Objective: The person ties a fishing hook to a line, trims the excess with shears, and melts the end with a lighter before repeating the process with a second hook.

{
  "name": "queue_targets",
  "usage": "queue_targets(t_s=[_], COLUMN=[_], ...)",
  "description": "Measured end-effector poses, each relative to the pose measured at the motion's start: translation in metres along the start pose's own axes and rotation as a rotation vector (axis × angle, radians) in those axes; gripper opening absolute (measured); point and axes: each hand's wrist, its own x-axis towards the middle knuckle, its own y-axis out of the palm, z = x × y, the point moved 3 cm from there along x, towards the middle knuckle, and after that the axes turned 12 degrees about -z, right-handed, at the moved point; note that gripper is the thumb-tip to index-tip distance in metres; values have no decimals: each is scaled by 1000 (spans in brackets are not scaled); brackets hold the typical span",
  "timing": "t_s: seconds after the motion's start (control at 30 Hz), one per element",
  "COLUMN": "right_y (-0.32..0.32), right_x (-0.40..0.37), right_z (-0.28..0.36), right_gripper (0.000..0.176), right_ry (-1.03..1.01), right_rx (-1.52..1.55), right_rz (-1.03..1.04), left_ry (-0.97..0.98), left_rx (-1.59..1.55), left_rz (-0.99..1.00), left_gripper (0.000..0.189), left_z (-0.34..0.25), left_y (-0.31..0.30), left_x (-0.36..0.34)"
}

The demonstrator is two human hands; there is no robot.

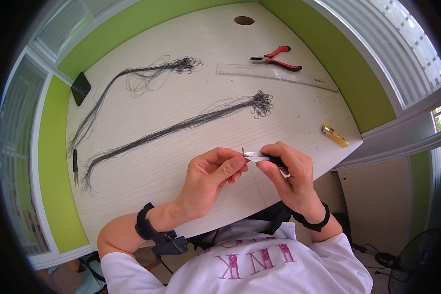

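My left hand (217, 172) is closed, with thumb and forefinger pinching a small dark fishing hook (243, 151) whose curve sticks up. A thin line (256, 183) hangs from near the fingertips down toward the table's front edge. In my right hand (291, 169) I grip small black-handled snips (256, 157), their silver blades pointing left at the hook and the left fingertips. Whether the blades touch the line is too small to tell. Behind my hands lies a bundle of hooks on dark lines (196, 120), with the hooks at its right end.
A second hook bundle (113, 78) lies farther back. Red-handled pliers (274, 60) rest by a clear ruler (274, 74). A yellow lighter (335, 135) is at right; a black phone-like object (81, 88) and a black-handled pointed tool (75, 164) are at left. Green partitions (323, 54) border the table.
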Motion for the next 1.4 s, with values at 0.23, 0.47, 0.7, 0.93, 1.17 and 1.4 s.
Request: queue_targets(t_s=[0.23, 0.47, 0.7, 0.93, 1.17, 1.4], right_y=[2, 5, 9, 13, 12, 11], right_x=[-4, -12, -11, -11, -11, -13], right_z=[-4, -16, -10, -5, -3, -6], right_gripper=[17, 24, 30, 32, 34, 37], right_ry=[105, 599, 728, 824, 943, 964], right_rx=[66, 546, 618, 718, 769, 802], right_rz=[22, 89, 224, 266, 308, 376], left_ry=[26, 92, 83, 121, 214, 205], left_rx=[25, 127, 120, 166, 149, 193], left_rz=[10, -26, 33, 43, 84, 97], left_gripper=[14, 33, 35, 29, 28, 29], left_z=[0, -5, -12, -14, -15, -17], left_y=[0, 2, 2, 2, 1, 3], left_x=[0, 3, 3, 3, 5, 5])
